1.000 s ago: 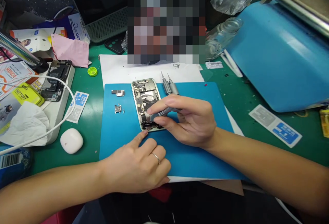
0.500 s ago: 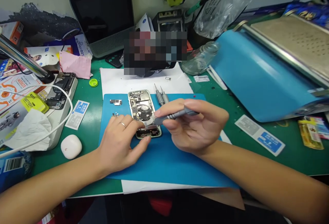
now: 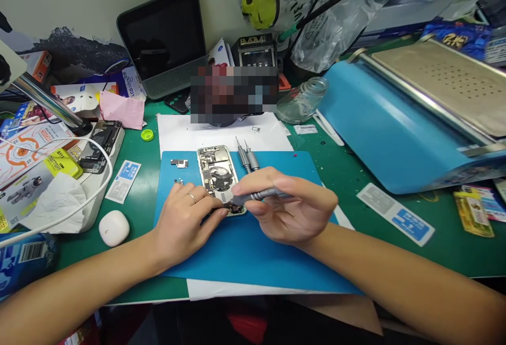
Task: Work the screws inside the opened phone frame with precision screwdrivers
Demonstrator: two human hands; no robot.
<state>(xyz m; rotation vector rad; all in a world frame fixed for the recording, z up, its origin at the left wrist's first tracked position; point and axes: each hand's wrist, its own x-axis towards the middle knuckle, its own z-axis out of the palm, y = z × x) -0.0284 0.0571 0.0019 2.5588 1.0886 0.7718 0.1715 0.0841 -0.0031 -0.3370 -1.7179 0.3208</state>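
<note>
An opened phone (image 3: 217,169) lies on the blue mat (image 3: 253,258), its inner parts bare. At its lower left edge is my left hand (image 3: 185,218), thumb and index fingertips drawn close together over the phone's lower end. What lies between them is too small to make out. My right hand (image 3: 300,208) grips a grey screwdriver (image 3: 265,193) whose front end points down-left at the phone's lower part; the tip is hard to see. Two more grey screwdrivers (image 3: 247,156) lie just right of the phone. To the left are a small metal part (image 3: 179,163) and tiny screws (image 3: 178,181).
A white earbud case (image 3: 114,228) and a printed card (image 3: 123,182) lie left of the mat. Behind are a dark screen device (image 3: 164,39) and a glass jar (image 3: 302,103). A large blue machine (image 3: 363,123) stands right, with another card (image 3: 395,214) before it.
My left thumb has moved up towards the index finger, bringing the tips together at the phone. The screwdriver in my right hand has shifted slightly down and left. The camera view has tilted a little.
</note>
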